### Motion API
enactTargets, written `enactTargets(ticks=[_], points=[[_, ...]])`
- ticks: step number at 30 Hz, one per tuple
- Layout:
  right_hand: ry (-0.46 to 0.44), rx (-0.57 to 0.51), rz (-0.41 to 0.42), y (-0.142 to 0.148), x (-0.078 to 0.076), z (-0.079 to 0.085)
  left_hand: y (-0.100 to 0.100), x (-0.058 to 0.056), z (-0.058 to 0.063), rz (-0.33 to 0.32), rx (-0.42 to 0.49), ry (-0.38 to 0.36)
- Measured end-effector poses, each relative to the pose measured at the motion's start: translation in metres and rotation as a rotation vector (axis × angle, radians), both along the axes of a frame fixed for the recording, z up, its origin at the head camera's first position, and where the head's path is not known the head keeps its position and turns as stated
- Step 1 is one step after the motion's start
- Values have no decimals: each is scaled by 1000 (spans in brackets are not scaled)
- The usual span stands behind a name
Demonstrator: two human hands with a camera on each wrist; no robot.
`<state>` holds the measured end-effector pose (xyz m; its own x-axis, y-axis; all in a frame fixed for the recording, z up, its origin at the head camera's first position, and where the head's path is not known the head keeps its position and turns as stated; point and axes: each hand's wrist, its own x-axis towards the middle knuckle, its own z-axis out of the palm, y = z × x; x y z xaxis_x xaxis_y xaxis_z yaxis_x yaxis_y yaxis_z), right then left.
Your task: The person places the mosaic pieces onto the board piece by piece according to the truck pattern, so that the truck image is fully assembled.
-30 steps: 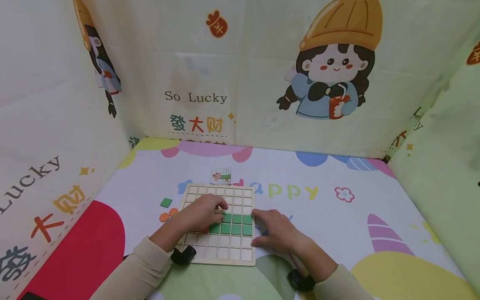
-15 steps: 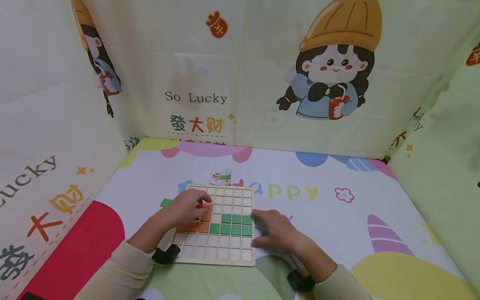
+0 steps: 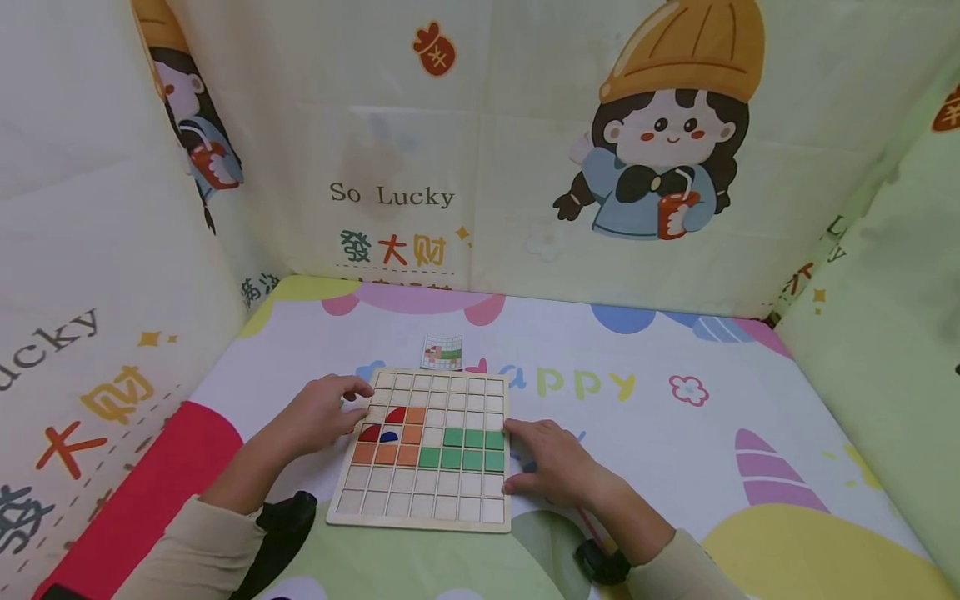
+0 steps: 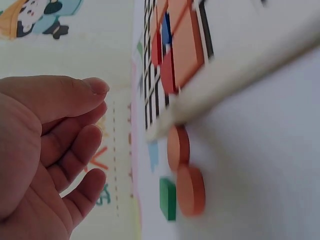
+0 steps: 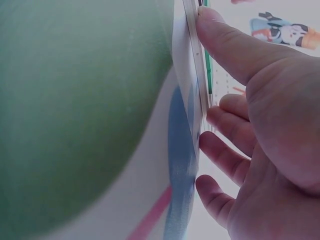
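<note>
A wooden grid board [image 3: 420, 506] lies on the table. Green square tiles [image 3: 472, 459] fill part of its right side, and orange square tiles [image 3: 411, 434] sit left of them. Two red quarter-round tiles [image 3: 395, 415] and a small blue half-round tile [image 3: 388, 437] lie among the orange ones. My left hand [image 3: 318, 412] hovers at the board's left edge, fingers loosely bent, holding nothing. Beneath it lie two orange discs [image 4: 191, 191] and a loose green square tile [image 4: 168, 199], hidden in the head view. My right hand [image 3: 558, 462] rests thumb and fingertips against the board's right edge.
Behind the board lies a small picture card [image 3: 442, 352] with a gridded coloured pattern. A printed cloth [image 3: 637, 433] covers the table, and patterned fabric walls [image 3: 517, 167] stand at the back and sides. A black wrist strap [image 3: 288, 512] hangs by the left sleeve.
My left hand has moved left from over the middle of the board to its left edge, uncovering the orange, red and blue tiles. My right hand has stayed at the right edge.
</note>
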<state>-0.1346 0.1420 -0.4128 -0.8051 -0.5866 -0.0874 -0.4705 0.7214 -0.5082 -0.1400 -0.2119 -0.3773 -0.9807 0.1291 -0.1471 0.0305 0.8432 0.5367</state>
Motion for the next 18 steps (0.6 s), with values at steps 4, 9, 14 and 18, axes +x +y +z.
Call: enactTargets(ticks=[4,9,14,18], points=[[5,-3,0,0,0,-1,-11,1,-1,42,16,-27],[12,-7,6,0,0,-1,-24,2,-4,32,-16,23],[15,-4,9,0,0,-2,-36,0,-11,26,-33,47],[9,0,5,1,0,-2,-43,-3,-15,47,-40,23]])
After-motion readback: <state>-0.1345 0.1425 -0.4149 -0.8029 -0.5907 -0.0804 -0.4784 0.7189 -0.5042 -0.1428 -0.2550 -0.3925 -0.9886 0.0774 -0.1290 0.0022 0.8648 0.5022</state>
